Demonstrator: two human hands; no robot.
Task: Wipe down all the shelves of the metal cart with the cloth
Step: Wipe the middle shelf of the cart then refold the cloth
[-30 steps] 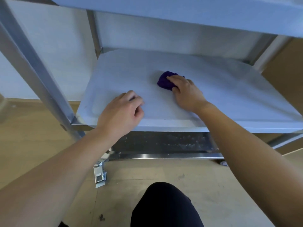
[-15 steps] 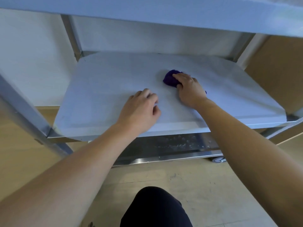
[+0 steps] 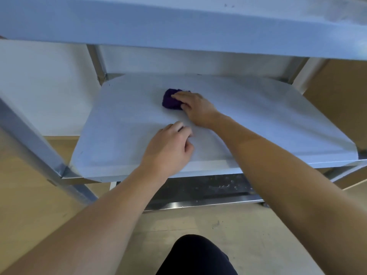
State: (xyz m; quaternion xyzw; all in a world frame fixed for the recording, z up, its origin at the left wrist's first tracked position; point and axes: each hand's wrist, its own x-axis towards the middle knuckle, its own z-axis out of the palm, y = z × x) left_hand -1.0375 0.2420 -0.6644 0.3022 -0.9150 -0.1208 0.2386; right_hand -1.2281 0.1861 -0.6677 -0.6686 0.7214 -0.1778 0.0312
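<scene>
The metal cart's middle shelf (image 3: 268, 120) fills the centre of the view, pale and flat. A bunched dark purple cloth (image 3: 171, 99) lies on it near the middle. My right hand (image 3: 196, 108) presses on the cloth's right side, fingers over it. My left hand (image 3: 170, 149) rests on the shelf near its front edge, fingers curled, holding nothing. The top shelf (image 3: 178, 24) overhangs above. The bottom shelf (image 3: 208, 188) shows below, dark with pale specks on it.
A metal cart leg (image 3: 35, 147) slants at the left and a rear post (image 3: 97, 64) stands behind the shelf. A white wall is at the back, brown panels at the right. Tan floor and my dark-clothed knee (image 3: 196, 257) lie below.
My right hand has slid the cloth a little leftward across the middle shelf. My left hand has shifted right along the front edge, closer to the right forearm. The view has moved too.
</scene>
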